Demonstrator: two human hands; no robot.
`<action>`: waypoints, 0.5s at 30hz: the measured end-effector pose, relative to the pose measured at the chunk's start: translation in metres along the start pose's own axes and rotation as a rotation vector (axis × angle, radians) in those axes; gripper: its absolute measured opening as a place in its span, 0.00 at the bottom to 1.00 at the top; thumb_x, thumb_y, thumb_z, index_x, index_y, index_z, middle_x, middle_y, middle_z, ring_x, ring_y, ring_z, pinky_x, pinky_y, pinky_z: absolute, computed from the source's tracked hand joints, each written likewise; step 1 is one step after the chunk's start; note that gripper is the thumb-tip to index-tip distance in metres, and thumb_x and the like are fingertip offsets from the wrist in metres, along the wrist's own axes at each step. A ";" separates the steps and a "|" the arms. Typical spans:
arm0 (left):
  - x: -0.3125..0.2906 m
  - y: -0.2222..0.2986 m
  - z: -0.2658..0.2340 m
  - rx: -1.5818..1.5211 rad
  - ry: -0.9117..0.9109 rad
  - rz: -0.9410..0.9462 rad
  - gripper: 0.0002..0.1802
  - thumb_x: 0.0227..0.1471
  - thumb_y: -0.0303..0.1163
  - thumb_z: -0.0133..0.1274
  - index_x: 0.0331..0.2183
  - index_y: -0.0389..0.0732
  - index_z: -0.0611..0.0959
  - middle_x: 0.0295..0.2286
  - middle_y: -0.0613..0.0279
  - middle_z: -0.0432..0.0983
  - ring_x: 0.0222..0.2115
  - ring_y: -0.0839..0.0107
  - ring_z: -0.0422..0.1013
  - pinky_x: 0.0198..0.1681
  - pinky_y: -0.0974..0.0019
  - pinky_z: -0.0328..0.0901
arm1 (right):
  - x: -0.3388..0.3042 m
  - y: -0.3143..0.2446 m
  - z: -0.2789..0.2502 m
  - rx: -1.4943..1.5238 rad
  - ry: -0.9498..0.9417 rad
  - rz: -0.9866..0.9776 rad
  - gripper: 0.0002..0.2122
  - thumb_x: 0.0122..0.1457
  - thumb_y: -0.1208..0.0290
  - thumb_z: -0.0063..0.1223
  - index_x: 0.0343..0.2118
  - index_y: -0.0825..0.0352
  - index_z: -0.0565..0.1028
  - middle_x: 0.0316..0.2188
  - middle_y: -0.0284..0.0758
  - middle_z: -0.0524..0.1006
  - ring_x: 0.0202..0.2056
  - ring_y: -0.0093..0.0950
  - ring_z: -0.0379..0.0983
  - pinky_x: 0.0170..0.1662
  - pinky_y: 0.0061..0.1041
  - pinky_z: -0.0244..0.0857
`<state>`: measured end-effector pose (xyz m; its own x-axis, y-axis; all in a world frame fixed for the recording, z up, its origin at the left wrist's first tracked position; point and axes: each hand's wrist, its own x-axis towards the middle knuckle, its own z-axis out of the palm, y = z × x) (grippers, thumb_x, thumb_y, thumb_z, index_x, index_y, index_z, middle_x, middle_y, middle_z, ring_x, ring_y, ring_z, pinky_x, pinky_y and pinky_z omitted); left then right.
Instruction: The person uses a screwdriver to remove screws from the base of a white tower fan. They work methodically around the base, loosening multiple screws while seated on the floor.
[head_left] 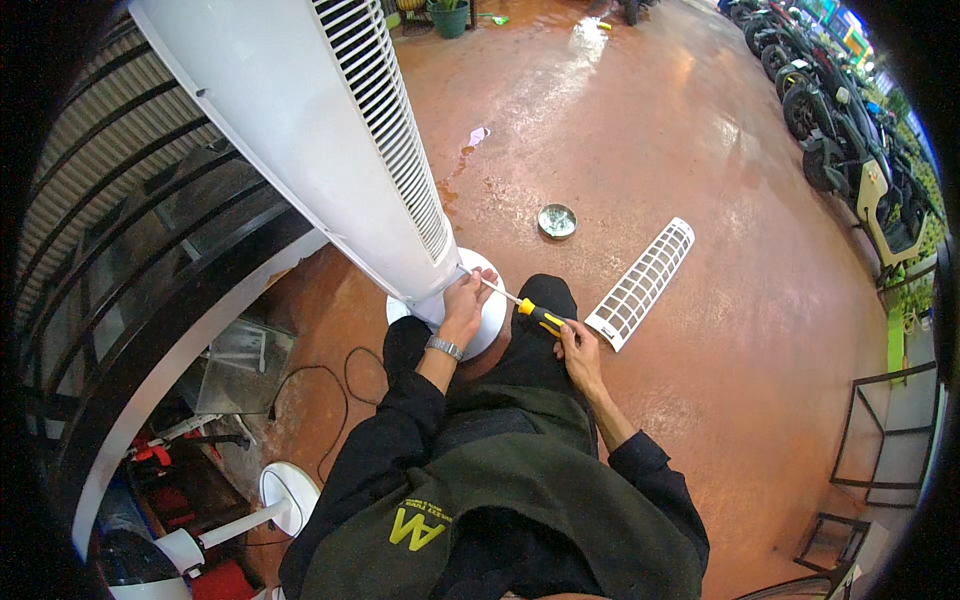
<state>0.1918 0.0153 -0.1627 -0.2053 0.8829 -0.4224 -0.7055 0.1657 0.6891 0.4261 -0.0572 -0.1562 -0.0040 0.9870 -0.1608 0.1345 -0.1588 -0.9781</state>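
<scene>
A white tower fan (300,130) with a slatted front stands tilted at upper left, its lower end above a round white base (490,325). My right hand (580,355) is closed round the black and yellow handle of a screwdriver (541,317). The screwdriver's thin shaft slants up and left to the lower edge of the fan body. There my left hand (464,306), with a metal watch on its wrist, has its fingers closed about the shaft near the tip. Where the tip meets the fan is too small to make out.
A white grid panel (642,285) lies on the reddish floor at right. Beyond my knees sits a small round metal dish (557,221) with small bits in it. A black metal rack (130,250) curves along the left. Parked motorcycles (815,120) line the far right.
</scene>
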 end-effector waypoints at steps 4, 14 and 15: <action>-0.004 0.002 0.002 -0.024 0.030 -0.022 0.16 0.62 0.29 0.45 0.45 0.25 0.70 0.41 0.46 0.73 0.43 0.54 0.73 0.50 0.56 0.72 | -0.003 0.004 -0.002 -0.106 0.054 -0.226 0.16 0.53 0.80 0.60 0.46 0.71 0.76 0.36 0.34 0.73 0.34 0.20 0.71 0.35 0.18 0.66; 0.002 -0.006 -0.004 -0.027 0.071 0.010 0.15 0.62 0.28 0.44 0.44 0.25 0.70 0.41 0.44 0.73 0.42 0.55 0.74 0.49 0.58 0.72 | 0.002 0.008 -0.012 0.059 -0.191 0.141 0.19 0.66 0.61 0.47 0.49 0.75 0.73 0.38 0.38 0.76 0.27 0.20 0.74 0.29 0.19 0.70; 0.003 -0.005 -0.006 -0.051 0.064 0.013 0.15 0.63 0.29 0.44 0.45 0.25 0.70 0.42 0.43 0.72 0.43 0.55 0.74 0.50 0.57 0.72 | 0.001 0.004 -0.008 0.041 -0.159 0.118 0.18 0.65 0.62 0.48 0.48 0.75 0.73 0.36 0.37 0.77 0.27 0.20 0.73 0.29 0.18 0.70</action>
<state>0.1907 0.0142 -0.1706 -0.2560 0.8547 -0.4517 -0.7356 0.1309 0.6646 0.4349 -0.0565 -0.1596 -0.1478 0.9453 -0.2906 0.1027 -0.2776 -0.9552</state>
